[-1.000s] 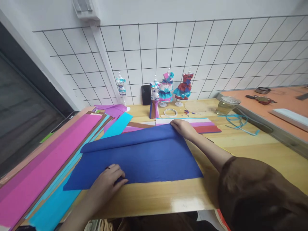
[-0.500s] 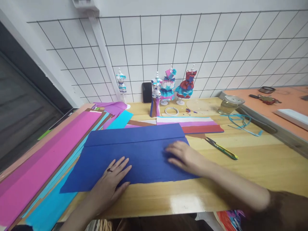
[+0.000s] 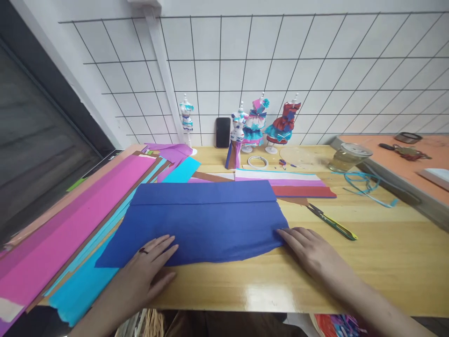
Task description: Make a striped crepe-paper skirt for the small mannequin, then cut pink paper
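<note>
A wide sheet of dark blue crepe paper (image 3: 210, 224) lies on the wooden table in front of me, with a straight crease or overlap line running across its upper part. My left hand (image 3: 150, 262), wearing a dark ring, rests flat with fingers apart on the sheet's lower left edge. At the right edge, my right hand (image 3: 305, 248) touches the paper's corner with its fingers stretched out. Its thumb is hard to make out. Yellow-green thread snips (image 3: 333, 222) lie to the right, beyond that hand.
Pink paper (image 3: 87, 206) and turquoise paper (image 3: 84, 285) lie at the left. Behind stand several small dress forms, including one in red (image 3: 289, 119), a phone (image 3: 223, 133) and a tape roll (image 3: 257, 162). A glass jar (image 3: 347, 158) and turquoise cord (image 3: 365, 185) are at the right.
My right hand has moved from above the blue paper to its right edge, down and to the right. My left hand has slid slightly left. The whole view has shifted a little.
</note>
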{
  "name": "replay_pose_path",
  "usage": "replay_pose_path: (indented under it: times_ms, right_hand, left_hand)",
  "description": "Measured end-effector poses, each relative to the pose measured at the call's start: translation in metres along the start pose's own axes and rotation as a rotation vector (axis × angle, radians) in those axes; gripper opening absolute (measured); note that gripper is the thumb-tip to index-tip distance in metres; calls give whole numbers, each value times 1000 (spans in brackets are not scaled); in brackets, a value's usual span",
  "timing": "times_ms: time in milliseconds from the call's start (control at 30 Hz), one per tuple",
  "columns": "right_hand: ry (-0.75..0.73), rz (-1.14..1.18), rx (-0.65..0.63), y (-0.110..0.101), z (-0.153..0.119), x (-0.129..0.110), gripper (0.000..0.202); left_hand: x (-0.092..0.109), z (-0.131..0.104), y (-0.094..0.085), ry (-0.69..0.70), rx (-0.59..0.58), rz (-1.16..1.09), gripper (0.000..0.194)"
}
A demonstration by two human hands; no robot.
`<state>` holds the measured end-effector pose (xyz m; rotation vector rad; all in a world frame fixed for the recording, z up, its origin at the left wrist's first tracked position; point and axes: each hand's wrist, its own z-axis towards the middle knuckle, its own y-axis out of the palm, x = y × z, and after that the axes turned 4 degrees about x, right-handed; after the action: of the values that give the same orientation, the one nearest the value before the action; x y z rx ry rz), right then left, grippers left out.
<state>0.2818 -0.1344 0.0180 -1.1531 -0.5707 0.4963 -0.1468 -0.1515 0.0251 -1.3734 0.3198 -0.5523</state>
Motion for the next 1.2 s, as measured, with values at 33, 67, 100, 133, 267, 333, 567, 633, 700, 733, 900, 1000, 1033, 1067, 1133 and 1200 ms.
replay_pose_path:
  times_ms: [33, 67, 100, 133, 267, 333, 567, 633, 700, 733, 900, 1000, 1033, 1067, 1133, 1200]
  right_hand:
    - [40, 38, 9, 1, -1, 2, 37]
    - [85, 83, 21, 2, -2, 5, 36]
    - [136, 132, 35, 3, -3, 6, 34]
    - [190, 184, 52, 5, -3, 8, 32]
    - [394, 398, 122, 13, -1, 14, 26]
    - [444, 466, 155, 17, 0, 16, 27]
    - [446, 543, 158, 18, 3, 16, 31]
    - [455, 556, 157, 17, 3, 16, 28]
    - [476, 577, 148, 17, 3, 16, 27]
    - [494, 592, 144, 18, 2, 17, 27]
    - [594, 686, 144, 30, 0, 26, 33]
    - [622, 783, 128, 35, 0, 31, 35]
    - [631, 838, 119, 36, 1, 31, 35]
    - [639, 896, 110, 35, 1, 32, 35]
    - [656, 984, 90, 33, 3, 31, 34]
    - [662, 1013, 70, 29, 4, 30, 34]
  left_hand:
    - [-1, -3, -1, -11, 3, 4, 47]
    - [-2, -5, -1, -19, 8, 8, 46]
    - [-3, -6, 0, -25, 13, 12, 44]
    - [-5, -7, 1, -27, 22, 16, 42]
    - [-13, -7, 11, -29, 53, 30, 51]
    - [-16, -3, 13, -43, 56, 36, 56]
    - [-18, 17, 3, -59, 97, -67, 41]
    - [-20, 23, 0, -85, 78, -90, 38]
    - [-23, 29, -4, -111, 44, -114, 36]
    - [-25, 32, -6, -131, 20, -129, 35]
    - [-36, 45, -15, -288, -125, -226, 40]
    - [-40, 54, -19, -345, -189, -256, 46]
    - [-40, 57, -19, -353, -198, -262, 47]
    - [-41, 59, -20, -356, -199, -269, 46]
    - [-42, 62, -19, -358, -188, -284, 45]
    - [-43, 65, -17, -370, -166, -297, 44]
